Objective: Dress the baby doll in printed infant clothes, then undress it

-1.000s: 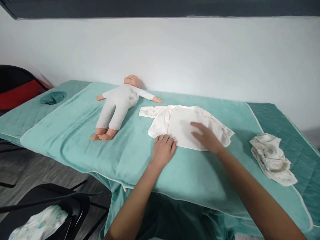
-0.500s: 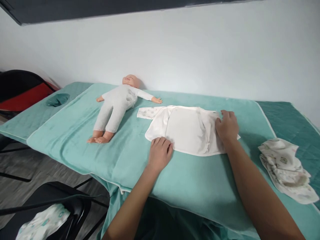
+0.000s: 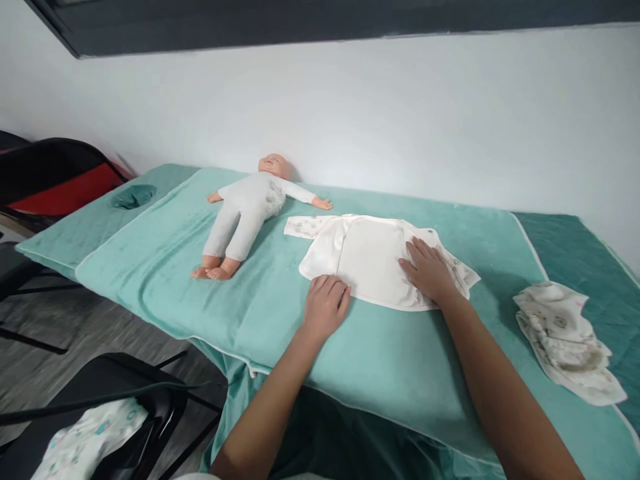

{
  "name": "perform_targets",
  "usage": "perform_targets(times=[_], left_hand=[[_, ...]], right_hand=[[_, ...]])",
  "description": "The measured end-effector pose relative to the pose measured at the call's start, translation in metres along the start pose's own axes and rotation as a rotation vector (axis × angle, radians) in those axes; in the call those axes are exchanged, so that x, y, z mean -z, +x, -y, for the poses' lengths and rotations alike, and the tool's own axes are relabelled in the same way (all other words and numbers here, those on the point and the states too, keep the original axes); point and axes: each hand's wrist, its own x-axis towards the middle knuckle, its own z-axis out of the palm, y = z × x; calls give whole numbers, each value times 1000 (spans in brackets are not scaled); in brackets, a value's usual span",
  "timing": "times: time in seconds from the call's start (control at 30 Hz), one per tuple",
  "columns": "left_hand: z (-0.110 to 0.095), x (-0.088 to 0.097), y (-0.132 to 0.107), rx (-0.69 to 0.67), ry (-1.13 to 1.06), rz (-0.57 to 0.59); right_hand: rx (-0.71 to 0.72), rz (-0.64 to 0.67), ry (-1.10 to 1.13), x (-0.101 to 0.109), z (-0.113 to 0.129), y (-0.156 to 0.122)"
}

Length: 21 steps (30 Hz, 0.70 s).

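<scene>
A white baby garment (image 3: 365, 257) lies spread on a teal towel (image 3: 225, 293) that covers a padded table. My left hand (image 3: 325, 305) rests palm down at the garment's near left edge, fingers stretched out and pressing the hem. My right hand (image 3: 429, 270) lies flat on the garment's right side, fingers spread. To the left, a baby doll (image 3: 247, 213) in a pale grey suit lies on its back, head toward the wall.
A crumpled patterned cloth (image 3: 565, 337) sits on the towel at the right. A black chair (image 3: 125, 413) at lower left holds another printed cloth (image 3: 90, 440). A black and red chair (image 3: 60, 183) stands at far left. The white wall (image 3: 400, 120) runs behind the table.
My right hand slid from the garment's middle out to its right edge, then came back inward to its right side. The left hand stayed at the near hem.
</scene>
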Motion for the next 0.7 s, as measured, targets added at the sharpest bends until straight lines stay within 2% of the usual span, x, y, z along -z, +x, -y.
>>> perform_targets(times=[0.17, 0.33, 0.47, 0.57, 0.63, 0.7], left_hand=[[3, 5, -1, -1, 79, 92], [18, 10, 0, -17, 147, 110], [22, 15, -4, -78, 81, 129], [23, 16, -8, -104, -42, 108], [29, 16, -8, -37, -125, 41], [42, 15, -4, 112, -158, -44]], right_hand=[[-54, -20, -21, 4, 13, -29], [-47, -59, -50, 8, 35, -87], [-31, -116, -40, 11, 58, -129], [-68, -159, -24, 10, 79, -147], [-97, -189, 0, 9, 95, -152], [-98, -219, 45, 9, 109, -150]])
